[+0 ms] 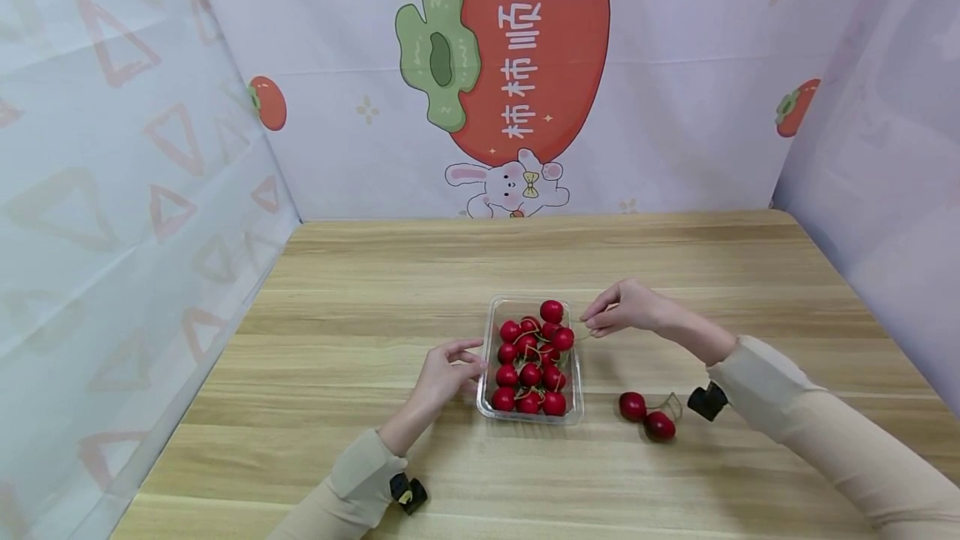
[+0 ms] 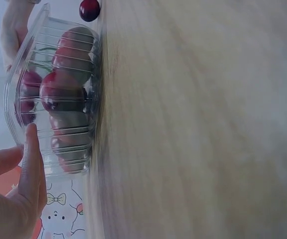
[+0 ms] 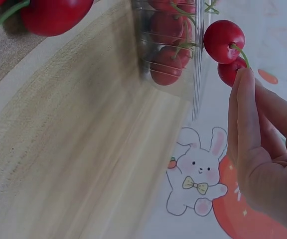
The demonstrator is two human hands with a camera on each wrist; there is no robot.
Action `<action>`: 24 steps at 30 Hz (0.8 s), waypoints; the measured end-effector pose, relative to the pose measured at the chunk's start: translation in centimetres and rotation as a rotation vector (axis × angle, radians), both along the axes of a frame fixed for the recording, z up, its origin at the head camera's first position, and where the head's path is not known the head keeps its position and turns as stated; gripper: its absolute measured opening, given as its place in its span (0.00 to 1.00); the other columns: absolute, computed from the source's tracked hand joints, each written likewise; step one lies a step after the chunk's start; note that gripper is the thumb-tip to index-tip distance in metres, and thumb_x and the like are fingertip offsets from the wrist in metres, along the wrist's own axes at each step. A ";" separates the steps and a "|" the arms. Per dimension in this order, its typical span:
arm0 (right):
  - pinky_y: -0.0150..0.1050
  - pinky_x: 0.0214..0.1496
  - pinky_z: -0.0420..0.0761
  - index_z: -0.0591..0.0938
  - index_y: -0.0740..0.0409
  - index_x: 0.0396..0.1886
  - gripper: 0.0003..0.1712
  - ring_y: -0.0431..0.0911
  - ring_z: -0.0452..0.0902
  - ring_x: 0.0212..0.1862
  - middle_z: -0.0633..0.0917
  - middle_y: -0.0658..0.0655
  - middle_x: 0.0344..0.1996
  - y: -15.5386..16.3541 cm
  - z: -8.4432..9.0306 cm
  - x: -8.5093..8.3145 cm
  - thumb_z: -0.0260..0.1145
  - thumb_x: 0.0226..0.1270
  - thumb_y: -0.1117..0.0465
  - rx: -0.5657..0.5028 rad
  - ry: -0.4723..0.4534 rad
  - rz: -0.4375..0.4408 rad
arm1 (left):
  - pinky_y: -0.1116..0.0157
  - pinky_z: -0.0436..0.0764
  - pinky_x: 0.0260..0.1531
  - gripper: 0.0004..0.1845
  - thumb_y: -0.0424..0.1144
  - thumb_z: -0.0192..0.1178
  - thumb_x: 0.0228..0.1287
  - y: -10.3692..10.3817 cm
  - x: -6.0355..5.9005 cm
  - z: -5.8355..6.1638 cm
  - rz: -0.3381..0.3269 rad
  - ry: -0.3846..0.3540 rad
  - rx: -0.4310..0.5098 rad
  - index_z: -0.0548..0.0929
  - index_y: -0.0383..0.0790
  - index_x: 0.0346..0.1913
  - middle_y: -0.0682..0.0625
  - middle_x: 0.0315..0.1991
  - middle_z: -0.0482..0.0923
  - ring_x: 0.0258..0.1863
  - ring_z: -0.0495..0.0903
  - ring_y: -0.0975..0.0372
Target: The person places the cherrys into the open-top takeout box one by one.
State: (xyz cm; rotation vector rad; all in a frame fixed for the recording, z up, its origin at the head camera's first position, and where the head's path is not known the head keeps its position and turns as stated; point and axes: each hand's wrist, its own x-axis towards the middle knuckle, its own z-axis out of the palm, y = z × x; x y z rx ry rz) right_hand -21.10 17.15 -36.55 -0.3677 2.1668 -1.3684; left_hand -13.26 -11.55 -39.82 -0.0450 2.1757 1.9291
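A: Item one, centre of the head view?

B: Clear plastic punnet [image 1: 576,373] on the wooden table [image 1: 360,307], filled with red cherries [image 1: 529,374] on green stems.

A: Left hand?

B: Left hand [image 1: 444,375], lower centre, fingers nearly straight, fingertips [image 2: 32,149] resting against the punnet's left wall. It grips nothing.

A: Right hand?

B: Right hand [image 1: 626,309], right of centre, thumb and fingers pinching a thin stem [image 3: 240,53]; a pair of cherries [image 3: 224,41] hangs from it at the punnet's upper right rim.

A: Loose stock?

B: Two joined cherries [image 1: 647,416] lying on the table, lower right, just beside the punnet and apart from both hands.

A: Backdrop?

B: Persimmon banner [image 1: 517,48] with a cartoon rabbit [image 1: 510,183], upper centre.
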 end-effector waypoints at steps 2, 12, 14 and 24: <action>0.45 0.44 0.81 0.76 0.81 0.40 0.16 0.41 0.80 0.29 0.81 0.69 0.37 -0.3 -0.2 -0.1 0.62 0.56 0.70 0.002 -0.009 0.003 | 0.53 0.83 0.31 0.19 0.23 0.56 0.53 0.0 0.0 0.0 0.000 0.000 0.000 0.71 0.22 0.51 0.41 0.29 0.77 0.22 0.77 0.64; 0.42 0.41 0.82 0.78 0.78 0.38 0.15 0.41 0.80 0.27 0.82 0.66 0.34 -1.3 -0.9 -0.3 0.64 0.54 0.69 -0.014 -0.037 -0.021 | 0.53 0.83 0.29 0.20 0.24 0.58 0.53 -0.4 -0.9 -2.0 -0.005 -0.007 0.020 0.71 0.23 0.51 0.42 0.30 0.77 0.21 0.77 0.64; 0.41 0.41 0.83 0.78 0.78 0.38 0.14 0.41 0.80 0.27 0.83 0.63 0.33 -1.4 -1.0 -0.3 0.63 0.54 0.69 -0.016 -0.044 -0.030 | 0.54 0.84 0.29 0.21 0.25 0.58 0.53 -0.5 -1.1 -2.5 -0.001 -0.008 0.023 0.72 0.24 0.52 0.43 0.30 0.77 0.22 0.77 0.64; 0.38 0.39 0.83 0.77 0.80 0.39 0.15 0.41 0.81 0.26 0.83 0.60 0.28 -1.8 -1.8 -0.6 0.63 0.54 0.72 -0.042 -0.093 -0.078 | 0.52 0.83 0.31 0.20 0.24 0.57 0.53 -0.2 -0.5 -1.1 -0.003 -0.003 0.001 0.71 0.22 0.51 0.42 0.30 0.77 0.21 0.77 0.65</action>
